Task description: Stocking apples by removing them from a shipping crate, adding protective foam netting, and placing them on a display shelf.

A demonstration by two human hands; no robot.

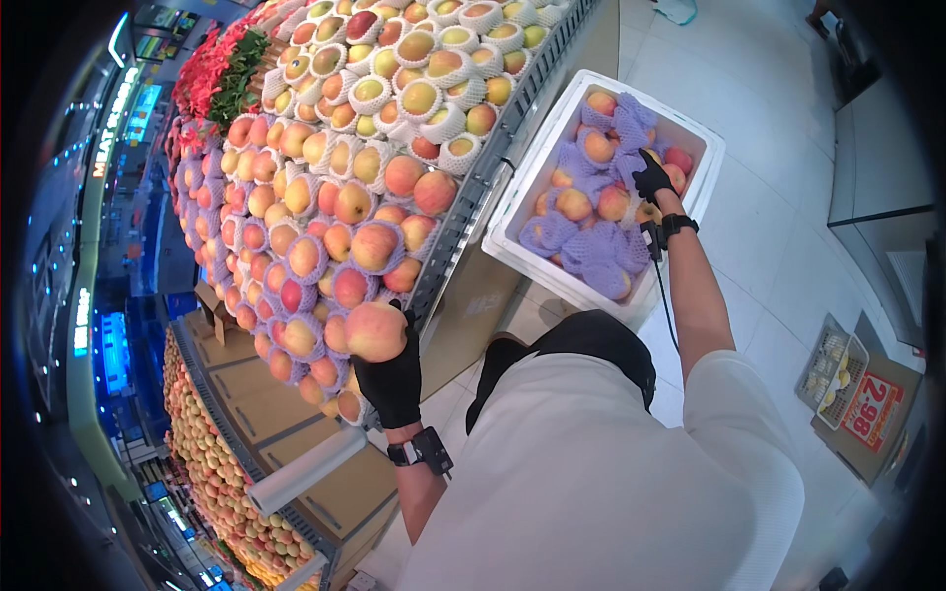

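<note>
My left hand [389, 384], in a black glove, holds a large pink-yellow apple [375, 332] at the near corner of the sloped fruit display. Around it lie apples in purple foam nets [304, 256] and bare apples [375, 246]. My right hand [653, 182], also gloved in black, reaches into a white foam box [507, 230] on the right. Its fingers are over purple foam netting [634, 127] and close to red apples [675, 176]. Whether they grip anything cannot be made out. More apples [573, 205] and bunched purple nets [597, 258] fill the box.
A dark slatted rail [473, 196] edges the display. Fruit in white nets [417, 97] lies farther up, beside red flowers [199, 85]. A plastic bag roll [309, 470] juts out near my left wrist. A basket [842, 380] and a price sign [873, 410] stand at the right.
</note>
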